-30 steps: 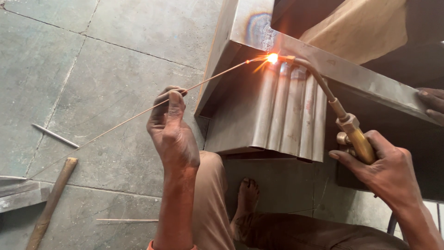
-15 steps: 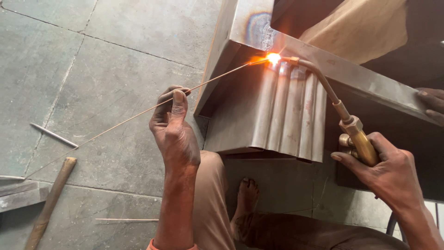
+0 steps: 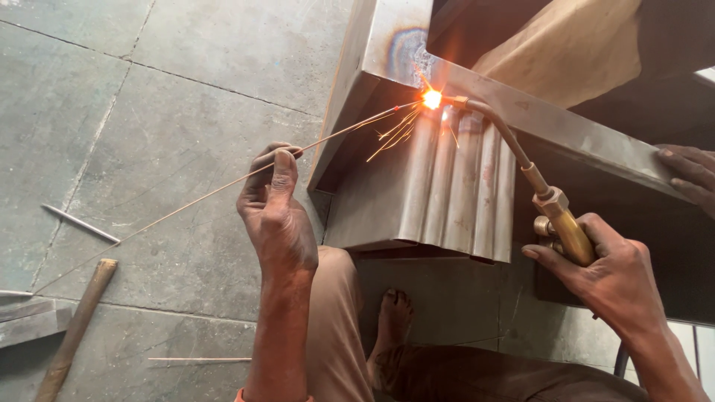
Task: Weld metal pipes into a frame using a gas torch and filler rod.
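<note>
My left hand [image 3: 277, 216] pinches a long thin filler rod [image 3: 186, 205] that slants up to the right, its tip at a bright flame spot [image 3: 431, 98] throwing sparks. My right hand [image 3: 607, 279] grips the brass handle of a gas torch [image 3: 555, 212], whose curved nozzle reaches up-left to that same glowing spot. The flame sits on the top edge of a metal piece made of ribbed vertical tubes [image 3: 454, 186] joined to a flat steel frame [image 3: 380, 52] with heat discolouration.
Another person's hand [image 3: 689, 175] rests on the frame at the right edge. On the stone floor lie a short metal rod [image 3: 80, 223], a wooden handle [image 3: 74, 331], a spare thin rod [image 3: 199, 360] and a metal bar [image 3: 26, 320]. My bare foot [image 3: 393, 316] is below the workpiece.
Sparks now fly down-left from the flame spot. Both hands and the rod stay nearly where they were.
</note>
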